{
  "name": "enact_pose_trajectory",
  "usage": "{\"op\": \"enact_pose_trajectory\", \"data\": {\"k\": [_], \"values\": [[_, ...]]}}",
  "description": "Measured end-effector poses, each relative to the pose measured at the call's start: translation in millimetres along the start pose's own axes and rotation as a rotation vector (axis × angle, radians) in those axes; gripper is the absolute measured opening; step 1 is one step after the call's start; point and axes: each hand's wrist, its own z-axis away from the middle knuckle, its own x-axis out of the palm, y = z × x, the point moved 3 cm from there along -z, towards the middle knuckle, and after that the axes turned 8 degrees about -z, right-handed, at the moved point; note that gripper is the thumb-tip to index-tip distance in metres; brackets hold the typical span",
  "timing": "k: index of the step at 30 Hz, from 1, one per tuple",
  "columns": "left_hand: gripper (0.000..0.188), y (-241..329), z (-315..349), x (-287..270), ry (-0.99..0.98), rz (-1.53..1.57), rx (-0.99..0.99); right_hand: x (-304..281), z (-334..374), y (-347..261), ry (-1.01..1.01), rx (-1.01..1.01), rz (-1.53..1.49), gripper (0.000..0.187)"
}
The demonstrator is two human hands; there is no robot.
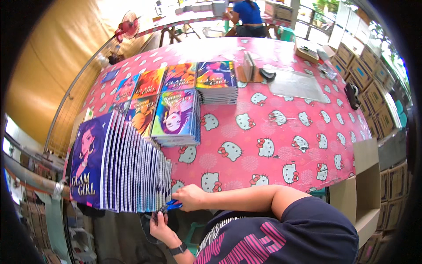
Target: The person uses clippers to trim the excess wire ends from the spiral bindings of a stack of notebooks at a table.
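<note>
A long row of spiral-bound notebooks (132, 167) stands on edge along the table's near left edge, a purple cover with a drawn figure facing out at its left end. At the row's right end, my right hand (190, 197) is closed round the handles of blue-handled pliers (172, 205). The jaws of the pliers point toward the notebooks' lower corner and are too small to make out. Just below them, my left hand (163, 230) has its thumb and fingers pinched together by that corner. What lies between those fingers is hidden.
Stacks of colourful notebooks (176, 115) lie behind the row on the pink patterned table (246, 149). Farther back are a small upright holder (249, 68) and a clear plastic sheet (296, 83). An open carton (367, 189) stands at the right; a person in blue (248, 15) sits beyond.
</note>
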Motion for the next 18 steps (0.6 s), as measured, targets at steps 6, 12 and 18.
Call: {"op": "enact_pose_trajectory", "data": {"k": [6, 12, 18], "values": [[0.02, -9, -4, -2, -0.049, 0.097, -0.062, -19, 20, 37, 0.191, 0.049, -0.014, 0.031], [0.021, -15, -5, -7, -0.063, 0.148, -0.042, -107, 71, 116, 0.794, 0.236, -0.215, 0.031], [0.021, -21, -7, -7, -0.094, 0.19, -0.065, -142, 116, 141, 0.801, 0.389, -0.084, 0.03]]}}
